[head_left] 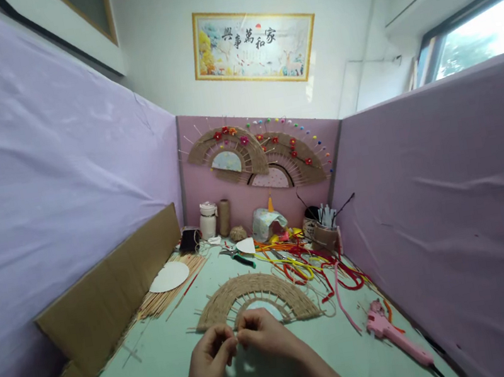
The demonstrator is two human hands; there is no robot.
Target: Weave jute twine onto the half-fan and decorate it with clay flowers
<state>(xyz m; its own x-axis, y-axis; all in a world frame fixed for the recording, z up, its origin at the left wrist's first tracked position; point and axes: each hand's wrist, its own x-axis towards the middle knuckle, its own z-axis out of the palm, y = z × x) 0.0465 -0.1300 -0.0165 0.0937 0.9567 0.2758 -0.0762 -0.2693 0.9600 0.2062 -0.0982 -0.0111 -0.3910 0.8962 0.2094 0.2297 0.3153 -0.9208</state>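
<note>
A half-round fan woven of brown twine over thin sticks (255,293) lies flat on the pale green table (164,361). My left hand (210,354) and my right hand (264,333) meet at its near inner edge, fingertips pinched together. What they pinch is too small to make out; it looks like a strand of the twine.
A pink glue gun (389,329) lies at the right. Red, yellow and pink cords (312,265) sprawl behind the fan. Green-handled scissors (238,255), a bundle of sticks (173,293), a white paper half-disc (169,276) and cardboard (106,297) sit left. Two finished fans (259,158) hang on the back wall.
</note>
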